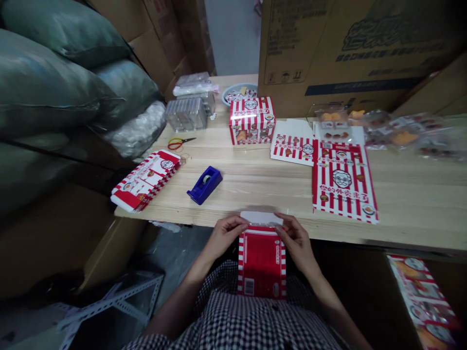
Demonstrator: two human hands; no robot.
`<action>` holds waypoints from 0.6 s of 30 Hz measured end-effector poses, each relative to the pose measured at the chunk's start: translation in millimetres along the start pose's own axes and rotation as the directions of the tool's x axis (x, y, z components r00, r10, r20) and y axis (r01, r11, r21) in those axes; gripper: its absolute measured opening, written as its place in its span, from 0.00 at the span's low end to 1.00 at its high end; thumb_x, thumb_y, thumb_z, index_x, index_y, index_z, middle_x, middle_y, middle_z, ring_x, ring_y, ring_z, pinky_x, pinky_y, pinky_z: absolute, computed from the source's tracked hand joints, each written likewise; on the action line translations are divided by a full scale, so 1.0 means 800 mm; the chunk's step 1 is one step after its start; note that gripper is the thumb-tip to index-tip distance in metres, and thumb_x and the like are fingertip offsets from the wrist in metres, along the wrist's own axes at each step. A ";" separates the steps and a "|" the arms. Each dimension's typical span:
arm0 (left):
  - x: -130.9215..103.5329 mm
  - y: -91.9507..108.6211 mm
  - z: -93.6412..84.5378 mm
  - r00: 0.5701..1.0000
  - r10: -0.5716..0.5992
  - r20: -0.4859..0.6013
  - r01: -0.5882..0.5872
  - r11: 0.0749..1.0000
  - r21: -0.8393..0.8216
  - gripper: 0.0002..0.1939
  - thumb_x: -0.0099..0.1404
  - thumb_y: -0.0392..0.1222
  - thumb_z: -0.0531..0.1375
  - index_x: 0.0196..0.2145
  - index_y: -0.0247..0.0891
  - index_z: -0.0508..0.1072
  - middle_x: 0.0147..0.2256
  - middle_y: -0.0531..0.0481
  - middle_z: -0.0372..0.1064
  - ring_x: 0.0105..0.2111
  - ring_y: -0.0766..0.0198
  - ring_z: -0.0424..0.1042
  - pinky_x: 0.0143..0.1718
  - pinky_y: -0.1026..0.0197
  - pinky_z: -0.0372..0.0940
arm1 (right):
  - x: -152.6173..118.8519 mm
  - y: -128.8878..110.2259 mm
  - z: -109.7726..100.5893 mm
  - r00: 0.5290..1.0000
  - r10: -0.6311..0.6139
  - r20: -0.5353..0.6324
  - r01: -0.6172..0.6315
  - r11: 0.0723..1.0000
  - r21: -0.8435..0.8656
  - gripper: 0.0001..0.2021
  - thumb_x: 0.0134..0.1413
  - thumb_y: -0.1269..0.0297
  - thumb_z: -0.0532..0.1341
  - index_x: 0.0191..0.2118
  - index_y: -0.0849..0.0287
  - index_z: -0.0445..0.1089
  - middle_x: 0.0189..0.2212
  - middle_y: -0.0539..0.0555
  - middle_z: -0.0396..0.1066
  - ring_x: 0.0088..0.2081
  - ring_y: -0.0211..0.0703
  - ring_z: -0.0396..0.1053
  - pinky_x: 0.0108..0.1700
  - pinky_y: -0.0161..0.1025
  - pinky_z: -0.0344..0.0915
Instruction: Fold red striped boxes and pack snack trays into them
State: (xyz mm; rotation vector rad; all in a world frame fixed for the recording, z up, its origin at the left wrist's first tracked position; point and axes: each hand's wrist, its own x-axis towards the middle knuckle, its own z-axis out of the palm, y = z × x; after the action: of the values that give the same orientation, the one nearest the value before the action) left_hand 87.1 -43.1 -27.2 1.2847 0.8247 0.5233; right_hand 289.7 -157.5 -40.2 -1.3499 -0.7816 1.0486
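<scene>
A red carton with striped edges (261,262) stands over my lap, its white end flap (260,218) towards the table. My left hand (226,234) pinches the carton's upper left corner by the flap. At the upper right corner my right hand (295,238) holds it, fingers on the flap and thumb on the red panel. A blue tape dispenser (205,185) sits on the table ahead to the left. Beyond the hands stands a folded-up striped box (252,121). Flat striped cartons (343,184) lie to the right.
Yellow-handled scissors (175,143) and a stack of folded cartons (146,180) are at the table's left. Clear plastic cases (186,114), a bowl (240,92) and a large cardboard box (350,58) stand at the back. Bagged items (404,136) lie at right.
</scene>
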 end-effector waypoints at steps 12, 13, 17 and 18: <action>-0.002 -0.001 0.015 0.997 0.019 -0.068 -0.028 0.991 -0.130 0.11 0.64 0.46 0.66 0.39 0.37 0.73 0.32 0.53 0.71 0.30 0.68 0.69 0.35 0.66 0.61 | 0.000 0.004 -0.015 0.996 0.094 -0.012 -0.092 0.989 0.112 0.12 0.49 0.54 0.72 0.34 0.56 0.75 0.33 0.52 0.76 0.34 0.41 0.72 0.39 0.37 0.68; -0.004 -0.002 0.018 0.996 0.029 -0.080 -0.043 0.984 -0.173 0.12 0.63 0.45 0.66 0.42 0.39 0.71 0.32 0.54 0.71 0.30 0.68 0.69 0.35 0.67 0.61 | 0.001 0.002 -0.017 0.996 0.092 0.009 -0.093 0.990 0.108 0.12 0.50 0.54 0.72 0.32 0.57 0.74 0.30 0.50 0.75 0.31 0.40 0.70 0.36 0.36 0.66; -0.008 -0.009 0.024 0.993 0.042 -0.109 -0.062 0.980 -0.187 0.15 0.63 0.44 0.66 0.46 0.42 0.69 0.32 0.55 0.72 0.29 0.68 0.71 0.35 0.66 0.64 | 0.001 0.000 -0.018 0.996 0.092 -0.012 -0.091 0.991 0.094 0.14 0.51 0.55 0.71 0.27 0.58 0.70 0.23 0.47 0.69 0.25 0.35 0.63 0.30 0.33 0.60; -0.009 -0.010 0.024 0.991 0.051 -0.121 -0.070 0.985 -0.159 0.13 0.63 0.44 0.66 0.44 0.40 0.70 0.32 0.54 0.72 0.31 0.67 0.72 0.36 0.66 0.65 | 0.000 0.000 -0.018 0.995 0.095 -0.022 -0.092 0.991 0.092 0.15 0.51 0.54 0.71 0.27 0.58 0.70 0.23 0.47 0.69 0.24 0.35 0.61 0.30 0.33 0.59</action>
State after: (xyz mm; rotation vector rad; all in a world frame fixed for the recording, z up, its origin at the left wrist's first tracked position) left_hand 97.0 -62.6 -32.2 1.1389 0.8242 0.7057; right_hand 302.6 -163.3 -41.6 -1.3302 -0.6480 1.1244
